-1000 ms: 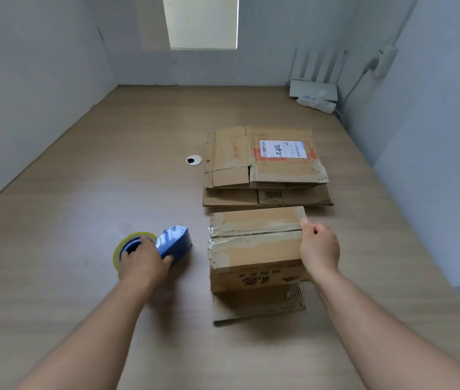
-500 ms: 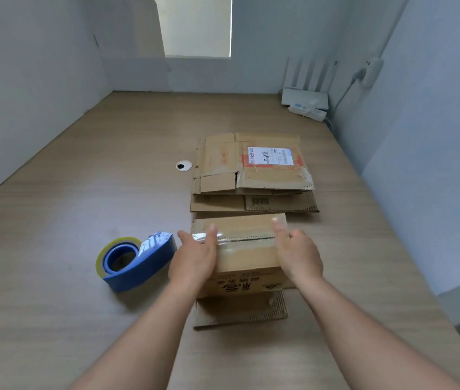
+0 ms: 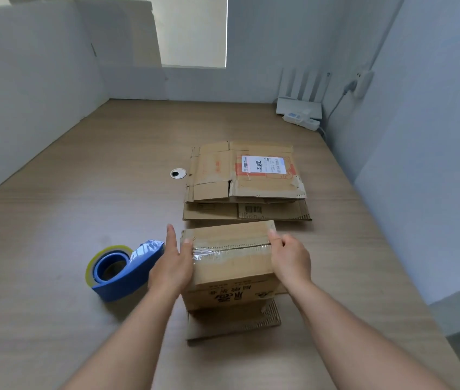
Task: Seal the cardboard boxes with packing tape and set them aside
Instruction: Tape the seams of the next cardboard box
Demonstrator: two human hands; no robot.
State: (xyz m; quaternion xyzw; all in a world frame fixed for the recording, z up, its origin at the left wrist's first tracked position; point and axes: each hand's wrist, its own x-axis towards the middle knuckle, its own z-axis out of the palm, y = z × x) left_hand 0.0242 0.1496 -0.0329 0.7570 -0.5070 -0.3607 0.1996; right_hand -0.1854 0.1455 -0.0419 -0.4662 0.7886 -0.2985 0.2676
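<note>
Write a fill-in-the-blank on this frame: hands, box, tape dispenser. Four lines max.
1. The blue tape dispenser lies on the wooden table to the ___ of the small brown cardboard box.
2. The left hand and the right hand each touch one side of the ___.
3. Clear tape runs across the box's ___ face.
4. The flattened cardboard stack carries a ___ shipping label.

Missing words: left; box; top; white.

One taped box (image 3: 231, 266); at least two flattened boxes (image 3: 251, 190), far; one cardboard sheet (image 3: 231, 323); one tape dispenser (image 3: 121, 271), left; one grommet (image 3: 178, 173); one router (image 3: 297, 105); two hands: left hand (image 3: 171, 267), right hand (image 3: 290, 257).
</note>
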